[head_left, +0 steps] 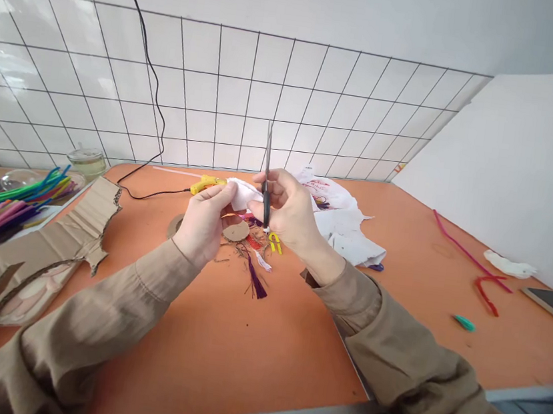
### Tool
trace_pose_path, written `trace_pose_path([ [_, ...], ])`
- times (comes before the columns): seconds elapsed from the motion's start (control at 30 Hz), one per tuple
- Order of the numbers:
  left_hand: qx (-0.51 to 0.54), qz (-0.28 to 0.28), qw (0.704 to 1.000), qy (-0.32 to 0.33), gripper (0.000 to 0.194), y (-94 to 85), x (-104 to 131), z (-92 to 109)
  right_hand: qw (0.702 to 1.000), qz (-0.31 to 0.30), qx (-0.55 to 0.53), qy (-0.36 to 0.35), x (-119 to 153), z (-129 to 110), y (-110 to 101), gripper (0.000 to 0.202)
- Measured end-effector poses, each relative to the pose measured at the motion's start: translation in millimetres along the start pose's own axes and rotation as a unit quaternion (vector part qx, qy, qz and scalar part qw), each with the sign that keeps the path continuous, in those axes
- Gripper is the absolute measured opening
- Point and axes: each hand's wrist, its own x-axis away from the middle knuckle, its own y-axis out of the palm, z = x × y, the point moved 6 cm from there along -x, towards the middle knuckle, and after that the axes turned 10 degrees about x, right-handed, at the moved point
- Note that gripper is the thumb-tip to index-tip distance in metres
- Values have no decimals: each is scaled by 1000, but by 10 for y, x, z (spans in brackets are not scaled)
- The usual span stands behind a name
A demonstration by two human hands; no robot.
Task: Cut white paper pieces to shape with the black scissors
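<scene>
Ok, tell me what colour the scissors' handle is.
The scissors' handle is black, seen in the head view.

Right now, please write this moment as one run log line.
left hand: holds white cloth | right hand: holds scissors | beyond left hand: yellow glue gun | on orange table: cardboard disc, purple tassel
</scene>
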Motion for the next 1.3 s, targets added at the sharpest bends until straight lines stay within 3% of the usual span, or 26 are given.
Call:
trace_pose_path([
  [0.27, 5, -85, 995, 45, 40, 111, 28, -61, 996, 12, -60, 65, -18, 50, -58, 38],
  [0.5, 17, -67, 996, 58, 31, 65, -10, -76, 997, 0, -77, 33, -41, 94, -112, 42],
  [0.73, 3, -117, 993, -10, 35, 89, -28, -112, 999, -14, -39, -1, -28, -2, -126, 36],
  [1.03, 23, -80, 994, 69, 34, 72, -11, -52, 997, 31, -70, -14, 10, -34, -142, 41],
  [1.13, 10, -91, 995, 52, 34, 85, -1, -72, 997, 45, -62, -24, 22, -61, -138, 36],
  [1.3, -8, -115, 993, -2, 32, 129, 20, -109, 997, 17, -68, -40, 23, -118, -135, 35],
])
